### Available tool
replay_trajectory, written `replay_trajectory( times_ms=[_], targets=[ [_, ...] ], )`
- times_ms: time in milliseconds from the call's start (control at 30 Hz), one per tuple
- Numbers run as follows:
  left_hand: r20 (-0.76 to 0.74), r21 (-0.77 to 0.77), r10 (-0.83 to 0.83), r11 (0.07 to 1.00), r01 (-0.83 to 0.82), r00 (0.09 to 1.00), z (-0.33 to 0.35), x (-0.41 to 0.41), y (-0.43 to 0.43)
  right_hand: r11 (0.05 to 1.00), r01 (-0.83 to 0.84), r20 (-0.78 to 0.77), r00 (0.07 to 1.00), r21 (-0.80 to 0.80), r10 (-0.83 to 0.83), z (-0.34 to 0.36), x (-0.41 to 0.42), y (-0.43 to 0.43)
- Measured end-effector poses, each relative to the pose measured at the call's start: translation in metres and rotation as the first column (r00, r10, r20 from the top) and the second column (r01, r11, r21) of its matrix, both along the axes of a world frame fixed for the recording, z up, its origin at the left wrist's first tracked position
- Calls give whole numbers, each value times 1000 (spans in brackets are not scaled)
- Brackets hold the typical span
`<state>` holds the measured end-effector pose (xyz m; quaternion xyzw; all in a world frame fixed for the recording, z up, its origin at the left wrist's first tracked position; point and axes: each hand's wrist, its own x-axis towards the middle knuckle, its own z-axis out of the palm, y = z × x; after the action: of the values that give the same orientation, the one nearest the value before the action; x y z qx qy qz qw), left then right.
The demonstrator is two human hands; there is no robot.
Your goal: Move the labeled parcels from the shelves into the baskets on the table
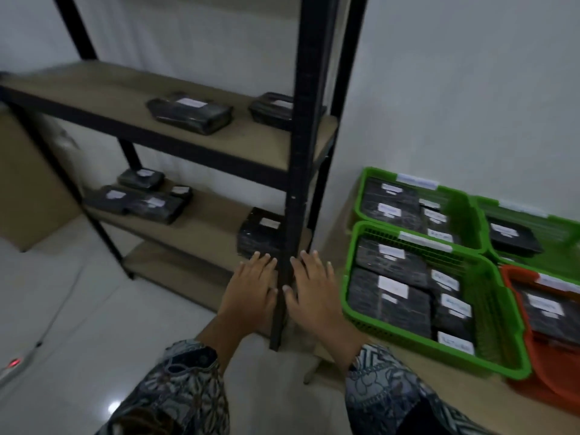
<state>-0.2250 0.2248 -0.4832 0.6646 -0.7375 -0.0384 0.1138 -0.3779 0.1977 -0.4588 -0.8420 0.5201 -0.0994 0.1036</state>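
Black wrapped parcels with white labels lie on the shelves: one (191,112) and another (273,109) on the upper board, several (138,199) on the lower board's left, and one (262,232) at its right end. My left hand (252,285) and my right hand (309,285) reach forward side by side, palms down, fingers straight and empty, just short of that right-end parcel, on either side of the black shelf post (298,183). Green baskets (499,350) (461,211) on the table at the right hold several labelled parcels.
A third green basket (565,227) with one parcel and an orange basket (518,381) stand further right on the wooden table (455,400). A cardboard box (28,189) stands left of the shelf. White tiled floor (78,324) lies below, with a cable across it.
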Motion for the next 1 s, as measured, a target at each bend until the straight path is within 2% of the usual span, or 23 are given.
replay_trajectory(
  times_ms=[67,200,333,800,1000],
  targets=[
    [21,18,65,998,-65,998,-4,28,8,998,-65,-9,998,27,65,-2,29,0],
    [-28,9,192,981,-192,981,-9,79,14,985,-161,-7,987,62,162,-9,82,-11],
    [-48,24,261,965,-260,964,-18,130,2,973,-211,-39,976,94,215,-21,132,-39],
    [5,136,369,921,-366,929,-36,304,-87,954,-248,-138,952,166,272,-50,303,-142],
    [-24,180,363,918,-353,932,-58,377,-113,960,-202,-171,957,193,236,-60,371,-174]
  ],
)
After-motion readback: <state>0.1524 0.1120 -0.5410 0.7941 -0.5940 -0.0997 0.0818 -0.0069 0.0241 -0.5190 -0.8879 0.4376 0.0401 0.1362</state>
